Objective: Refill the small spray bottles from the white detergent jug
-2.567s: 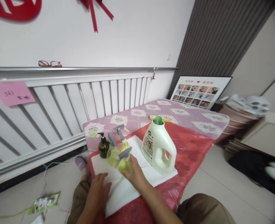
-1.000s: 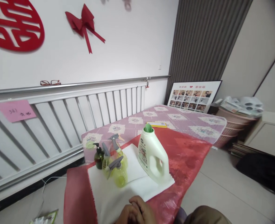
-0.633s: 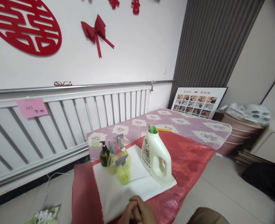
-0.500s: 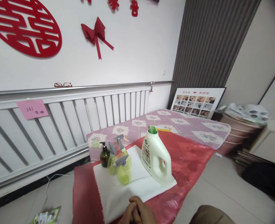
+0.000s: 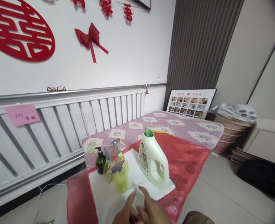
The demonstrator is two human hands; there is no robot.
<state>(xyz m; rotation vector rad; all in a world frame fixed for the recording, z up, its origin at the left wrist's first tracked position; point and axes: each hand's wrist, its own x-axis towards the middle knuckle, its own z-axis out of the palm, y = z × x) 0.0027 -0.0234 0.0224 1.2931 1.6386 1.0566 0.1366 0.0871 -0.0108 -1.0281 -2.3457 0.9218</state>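
White slatted rail (image 5: 64, 124) runs along the wall, with a chrome bar on top. Above the rail: white wall (image 5: 132, 53) with a red round paper-cut (image 5: 18, 34) and a red bow (image 5: 90, 36). On the rail's top ledge, spectacles (image 5: 56, 89); stuck to its slats, a pink note (image 5: 22, 114). Past the rail's far end: grey ribbed panel (image 5: 198, 43), a framed photo collage (image 5: 191, 102) leaning there, then stacked pink baskets (image 5: 230, 130). Floor (image 5: 221, 193) of pale tiles. Light soft and even.

The left hand (image 5: 125, 213) and right hand (image 5: 153, 210) lie side by side, touching, backs up. The fingers of both stretch forward, loosely spread and holding nothing.
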